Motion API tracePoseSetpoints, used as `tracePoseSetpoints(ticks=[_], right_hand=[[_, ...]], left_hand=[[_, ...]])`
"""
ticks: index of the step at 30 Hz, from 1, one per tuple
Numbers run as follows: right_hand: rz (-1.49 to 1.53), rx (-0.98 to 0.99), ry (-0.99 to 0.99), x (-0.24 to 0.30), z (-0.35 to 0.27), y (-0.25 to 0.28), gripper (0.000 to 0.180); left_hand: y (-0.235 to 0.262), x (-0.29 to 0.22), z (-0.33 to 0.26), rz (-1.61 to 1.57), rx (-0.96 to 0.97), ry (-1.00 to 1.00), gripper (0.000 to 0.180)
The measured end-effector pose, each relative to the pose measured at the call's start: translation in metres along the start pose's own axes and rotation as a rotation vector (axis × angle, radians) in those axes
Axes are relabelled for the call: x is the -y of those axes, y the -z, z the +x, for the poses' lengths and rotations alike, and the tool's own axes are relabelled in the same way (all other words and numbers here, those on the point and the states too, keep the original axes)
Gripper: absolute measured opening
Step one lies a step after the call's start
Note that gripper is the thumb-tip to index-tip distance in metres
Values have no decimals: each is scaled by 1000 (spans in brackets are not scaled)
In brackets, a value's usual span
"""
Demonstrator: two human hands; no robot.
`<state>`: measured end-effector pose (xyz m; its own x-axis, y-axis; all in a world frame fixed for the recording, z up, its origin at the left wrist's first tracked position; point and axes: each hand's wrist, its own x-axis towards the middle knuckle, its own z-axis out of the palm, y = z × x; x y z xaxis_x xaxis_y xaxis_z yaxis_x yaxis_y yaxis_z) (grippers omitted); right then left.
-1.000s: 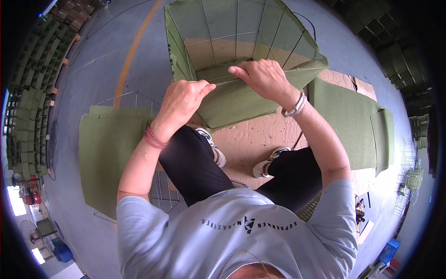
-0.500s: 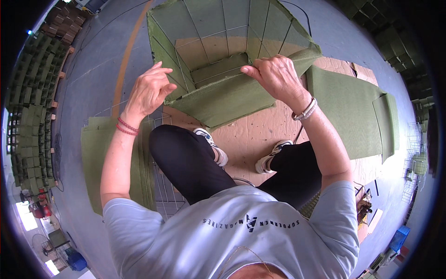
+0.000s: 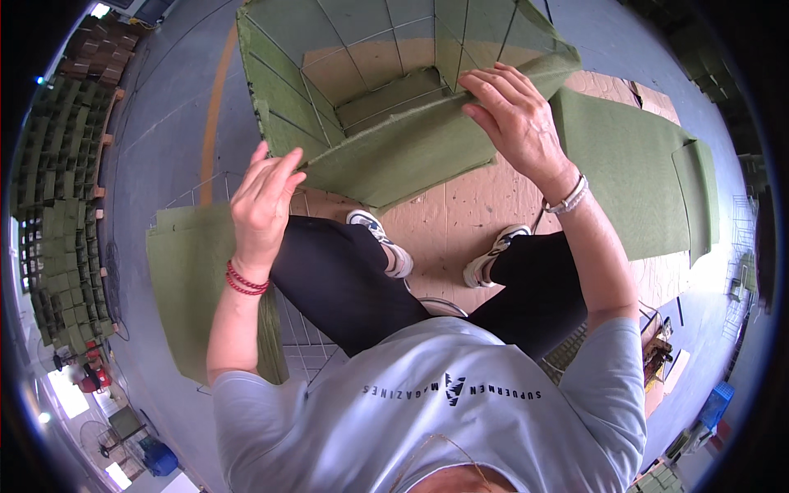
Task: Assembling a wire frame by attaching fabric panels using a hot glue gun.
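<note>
A wire-framed box lined with green fabric [image 3: 394, 152] stands tilted in front of me, its mouth facing up and its near panel sloping toward me. My right hand [image 3: 522, 127] has its fingers laid over the near fabric rim, thumb on the outer side, gripping the edge. At the box's near left corner is my left hand [image 3: 261, 205]. Its fingers are apart, tips touching or just beside the fabric corner; the exact contact is hard to see. Thin wire bars cross the inside of the box in a grid.
Cardboard [image 3: 444, 209] covers the floor under my shoes. Stacked green fabric panels [image 3: 193, 287] lie over wire grids at left; another green panel [image 3: 616, 177] lies at right. Piled green boxes [image 3: 62, 205] line the far left. Tools [image 3: 657, 357] rest at lower right.
My left hand has come down to the box's near left corner. My right hand has slid right along the rim, its fingers straighter. The box has shifted slightly left.
</note>
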<state>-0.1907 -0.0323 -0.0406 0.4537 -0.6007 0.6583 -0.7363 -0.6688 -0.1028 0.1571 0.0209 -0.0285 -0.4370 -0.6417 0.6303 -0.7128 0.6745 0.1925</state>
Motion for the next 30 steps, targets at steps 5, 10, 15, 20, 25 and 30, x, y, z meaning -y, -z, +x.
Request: tracePoseSetpoints(ticks=[5, 10, 15, 20, 25, 30], right_hand=[[-30, 94, -39, 0, 8, -2, 34], [-14, 148, -89, -1, 5, -4, 40], [-79, 67, -30, -2, 5, -7, 43], [-89, 69, -22, -2, 10, -9, 44], [-136, 79, -35, 2, 10, -7, 43], [-137, 121, -45, 6, 6, -2, 44]], left_hand=[[23, 13, 29, -70, 389, 9, 32], [29, 25, 30, -376, -38, 368, 42], [25, 5, -17, 71, -23, 13, 25], [13, 16, -6, -1, 6, -27, 27], [27, 16, 13, -42, 187, -90, 24], [35, 10, 19, -56, 337, -108, 20]])
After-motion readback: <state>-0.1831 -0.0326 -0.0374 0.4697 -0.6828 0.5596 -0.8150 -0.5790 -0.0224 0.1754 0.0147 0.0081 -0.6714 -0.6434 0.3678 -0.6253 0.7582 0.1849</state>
